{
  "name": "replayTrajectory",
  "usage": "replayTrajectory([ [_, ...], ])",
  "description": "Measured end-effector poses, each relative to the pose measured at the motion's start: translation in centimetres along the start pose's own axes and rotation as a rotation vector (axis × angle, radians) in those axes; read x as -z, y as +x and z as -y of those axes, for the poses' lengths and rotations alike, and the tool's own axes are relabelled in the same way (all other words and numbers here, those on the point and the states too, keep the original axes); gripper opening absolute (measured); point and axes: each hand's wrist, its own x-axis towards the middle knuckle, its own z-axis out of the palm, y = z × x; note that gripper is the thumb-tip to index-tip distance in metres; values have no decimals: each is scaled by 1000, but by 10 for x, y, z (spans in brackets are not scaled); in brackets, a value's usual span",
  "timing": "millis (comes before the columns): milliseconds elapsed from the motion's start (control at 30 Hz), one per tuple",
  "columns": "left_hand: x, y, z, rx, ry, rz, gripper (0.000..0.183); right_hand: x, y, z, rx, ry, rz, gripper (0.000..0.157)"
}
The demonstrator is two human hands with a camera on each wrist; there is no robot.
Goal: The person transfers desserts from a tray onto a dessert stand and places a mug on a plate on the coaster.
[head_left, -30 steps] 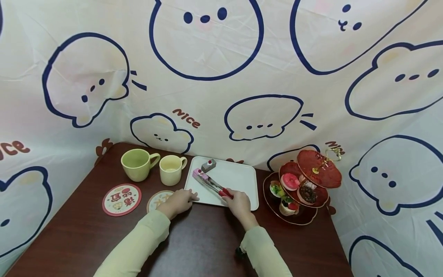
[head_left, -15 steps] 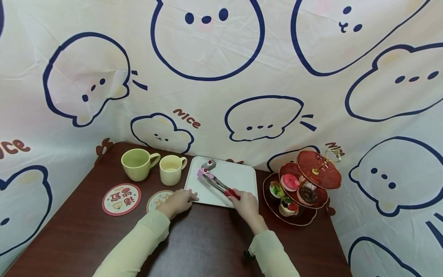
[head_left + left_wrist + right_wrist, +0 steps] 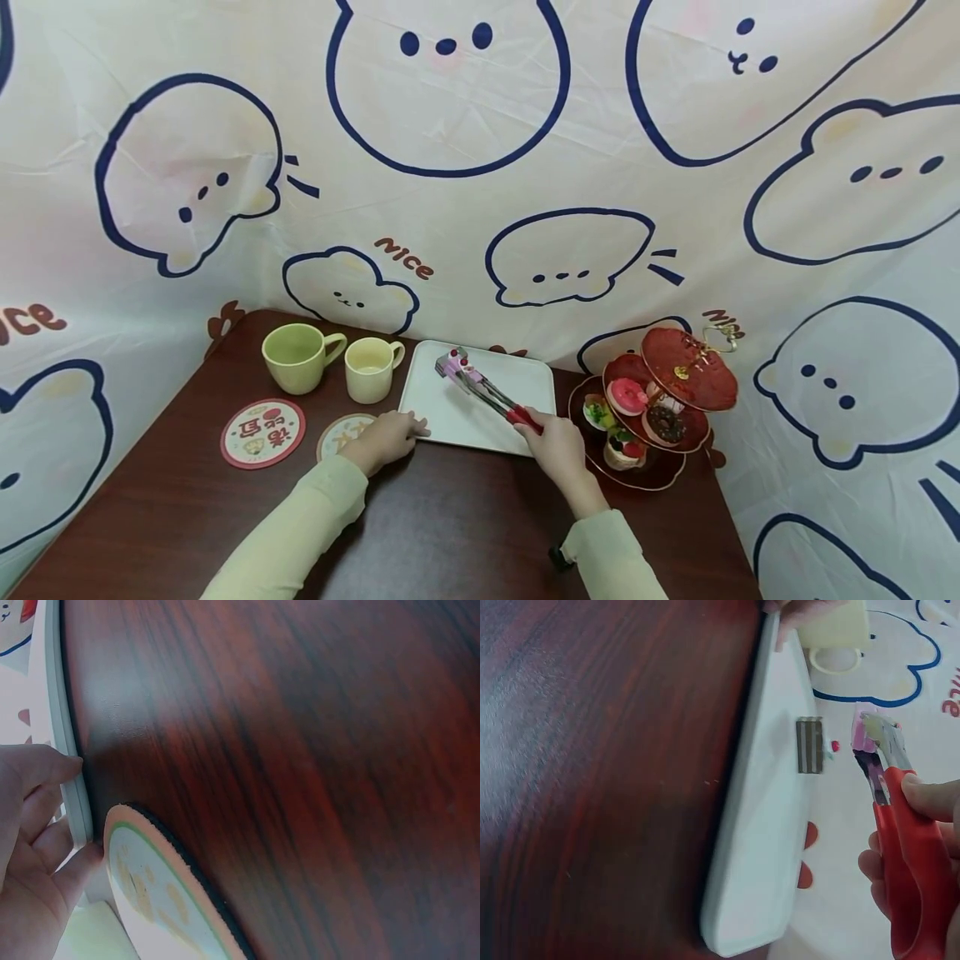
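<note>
1. Right hand point(image 3: 557, 448): fingers curl round the red-handled tongs point(image 3: 491, 393).
2. Purple cake slice point(image 3: 862, 733): beyond these fingers, gripped at the tongs' tips above the white tray point(image 3: 517, 387).
3. Striped cake slice point(image 3: 808, 746): on the tray.
4. Left hand point(image 3: 386, 437): fingers hold the tray's near left corner, just beside 1 coaster point(image 3: 154, 900).
</note>
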Motion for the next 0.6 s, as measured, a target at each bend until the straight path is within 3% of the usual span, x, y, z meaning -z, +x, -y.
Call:
replayTrajectory([
  [167, 0, 0, 0, -7, -5, -3, 29, 14, -3, -3, 6, -39, -24, 39],
  [467, -2, -3, 1, -65, 11, -31, 29, 43, -10, -8, -62, -28, -4, 42],
  [600, -2, -1, 1, -55, -6, -30, 29, 55, -12, -11, -87, -26, 3, 43],
])
